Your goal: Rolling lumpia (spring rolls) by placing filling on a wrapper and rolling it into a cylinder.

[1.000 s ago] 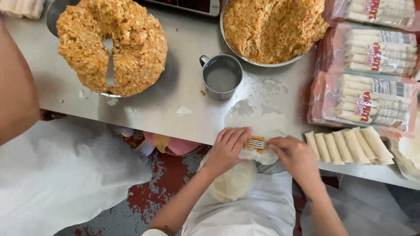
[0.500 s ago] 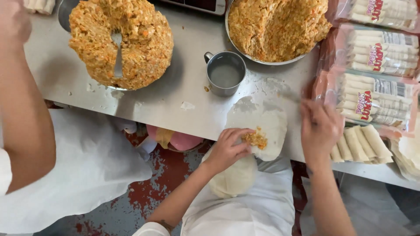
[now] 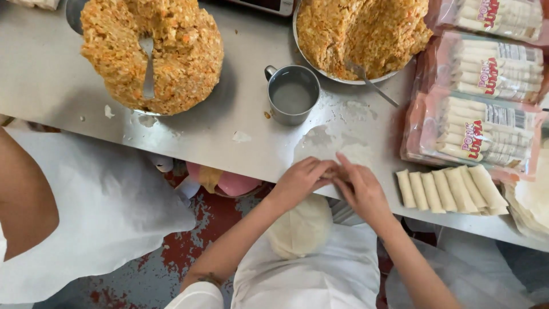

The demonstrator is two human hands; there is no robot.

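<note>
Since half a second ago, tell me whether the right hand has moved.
Yes. The right hand has come in from beside the row of finished rolls, leftward to meet the left hand at the table's near edge.

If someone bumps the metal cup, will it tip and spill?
The cup looks squat and wide, standing flat on the table, so it would probably slide, not tip. It seems partly filled with cloudy liquid, so a hard knock might slosh some out.

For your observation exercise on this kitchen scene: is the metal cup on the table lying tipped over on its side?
No, the metal cup stands upright on the steel table, its open mouth facing up with pale liquid inside.
</note>
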